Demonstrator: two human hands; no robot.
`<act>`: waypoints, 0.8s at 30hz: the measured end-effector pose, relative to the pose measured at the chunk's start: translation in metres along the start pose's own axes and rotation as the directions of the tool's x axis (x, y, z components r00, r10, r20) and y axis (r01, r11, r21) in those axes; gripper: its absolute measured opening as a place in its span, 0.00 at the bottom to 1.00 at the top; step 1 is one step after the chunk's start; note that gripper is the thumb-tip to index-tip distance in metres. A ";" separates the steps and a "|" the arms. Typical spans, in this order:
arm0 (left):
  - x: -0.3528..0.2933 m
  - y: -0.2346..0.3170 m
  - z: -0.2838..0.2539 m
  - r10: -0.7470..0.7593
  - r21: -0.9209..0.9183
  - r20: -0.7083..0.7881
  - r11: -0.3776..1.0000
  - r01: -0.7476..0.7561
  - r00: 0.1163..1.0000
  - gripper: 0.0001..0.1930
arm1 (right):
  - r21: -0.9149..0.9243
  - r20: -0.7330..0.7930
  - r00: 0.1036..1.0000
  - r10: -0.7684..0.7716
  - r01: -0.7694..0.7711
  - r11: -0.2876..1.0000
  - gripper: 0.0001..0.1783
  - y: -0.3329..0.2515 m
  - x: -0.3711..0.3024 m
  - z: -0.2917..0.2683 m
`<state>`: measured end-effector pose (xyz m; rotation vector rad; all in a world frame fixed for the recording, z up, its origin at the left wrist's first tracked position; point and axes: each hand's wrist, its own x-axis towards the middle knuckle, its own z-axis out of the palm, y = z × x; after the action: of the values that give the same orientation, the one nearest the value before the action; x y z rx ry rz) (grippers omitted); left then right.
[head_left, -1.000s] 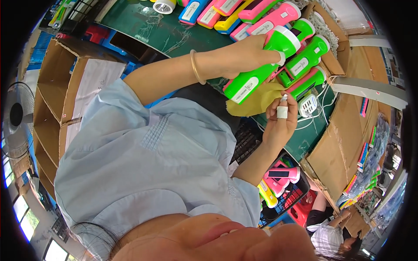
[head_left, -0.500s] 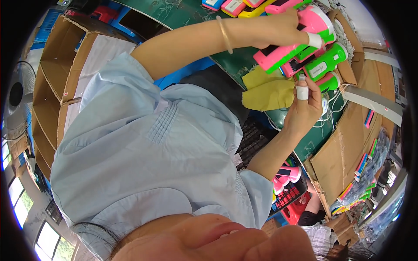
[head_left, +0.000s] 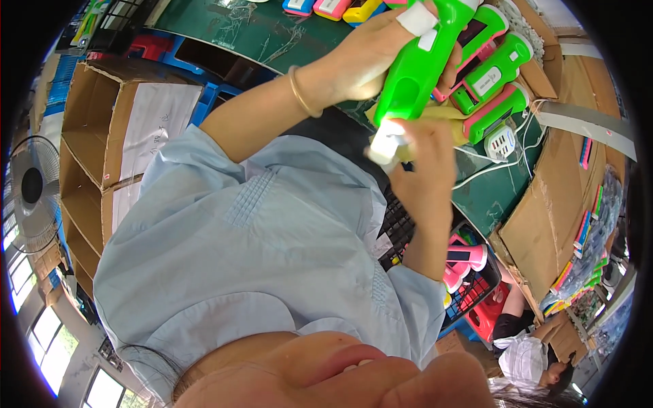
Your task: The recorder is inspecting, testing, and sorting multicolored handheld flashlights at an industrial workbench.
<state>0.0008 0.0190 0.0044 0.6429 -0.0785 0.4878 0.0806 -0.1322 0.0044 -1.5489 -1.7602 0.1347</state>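
My left hand (head_left: 367, 58), with a bangle at the wrist and white tape on a finger, is closed around a green flashlight (head_left: 416, 71). The flashlight is tilted, and bright light shows at its lower end. Curled and partly blurred, the fingers of my right hand (head_left: 428, 163) are at that lit end. White tape wraps one of them, and what they hold, if anything, is lost in the glare. Just beyond lie several green and pink flashlights (head_left: 486, 80) on the green table (head_left: 486, 194). A yellow cloth (head_left: 443, 113) lies partly hidden behind my hands.
A white multi-port charger (head_left: 500, 143) with white cables sits on the table. More coloured devices (head_left: 332, 8) line its far edge. A black basket (head_left: 469, 296) holds pink flashlights. Cardboard shelving (head_left: 85, 156) and a fan (head_left: 30, 183) stand left. Another person (head_left: 524, 360) is at lower right.
My left hand has moved left and nearer, and the green flashlight is now in it. My right hand has moved left to the flashlight's end. Light now shows there.
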 end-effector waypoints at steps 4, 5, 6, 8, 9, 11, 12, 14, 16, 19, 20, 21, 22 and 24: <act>-0.002 -0.015 -0.006 0.004 0.063 -0.233 0.998 0.011 0.972 0.29 | -0.069 -0.024 0.920 -0.391 0.388 0.919 0.14 0.000 -0.027 0.012; -0.003 -0.015 -0.006 -0.029 -0.004 -0.266 1.000 0.029 0.963 0.29 | -0.086 0.036 0.937 -0.348 0.350 0.933 0.17 0.003 -0.028 0.012; -0.005 -0.017 -0.008 -0.063 -0.072 -0.296 0.996 0.044 0.953 0.30 | -0.106 0.096 0.949 -0.302 0.311 0.944 0.21 0.003 -0.026 0.012; -0.009 -0.024 -0.004 0.118 0.056 -0.082 0.992 -0.114 0.990 0.32 | -0.022 -0.153 0.984 0.093 -0.097 0.995 0.32 -0.008 -0.020 0.011; -0.011 -0.026 0.003 0.198 0.108 0.044 0.974 -0.202 0.979 0.32 | 0.005 -0.261 0.922 0.286 -0.294 0.956 0.37 -0.012 -0.018 0.014; -0.029 -0.035 -0.012 0.170 0.708 0.256 0.637 -0.304 0.952 0.32 | 0.403 -0.139 0.881 0.452 -0.367 0.839 0.41 -0.001 -0.013 0.025; -0.034 -0.037 -0.010 0.251 0.797 0.432 0.343 -0.497 0.866 0.35 | 0.678 -0.252 0.903 0.348 -0.092 0.729 0.34 0.000 0.002 0.018; -0.039 -0.030 -0.006 0.092 0.809 0.422 0.410 -0.421 0.902 0.34 | 0.679 -0.147 0.927 0.345 -0.159 0.716 0.23 0.020 -0.021 0.032; -0.044 -0.026 -0.008 0.031 0.833 0.470 0.313 -0.455 0.882 0.31 | 0.413 -0.050 0.950 0.309 -0.262 0.872 0.24 0.029 -0.018 0.022; -0.050 -0.018 -0.003 0.064 0.873 0.441 0.198 -0.445 0.895 0.30 | 0.326 -0.073 0.892 0.446 -0.401 0.856 0.23 0.033 -0.023 0.009; -0.050 -0.016 -0.002 0.059 0.898 0.424 0.101 -0.428 0.904 0.30 | 0.315 -0.088 0.910 0.405 -0.360 0.878 0.21 0.044 -0.034 0.006; -0.052 -0.016 -0.002 0.066 0.925 0.358 0.109 -0.363 0.931 0.31 | 0.344 -0.049 0.915 0.401 -0.362 0.867 0.17 0.052 -0.039 0.002; -0.055 -0.017 -0.002 0.072 0.948 0.289 0.118 -0.296 0.954 0.32 | 0.390 -0.053 0.883 0.467 -0.412 0.823 0.12 0.054 -0.046 0.002; -0.059 -0.020 -0.004 0.054 0.969 0.207 0.125 -0.213 0.977 0.34 | 0.560 0.011 0.735 0.678 -0.566 0.605 0.09 0.038 -0.050 0.001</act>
<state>-0.0425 -0.0170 -0.0231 2.0867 0.1070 0.6537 0.1089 -0.1664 -0.0405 -1.6066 -0.8214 0.7295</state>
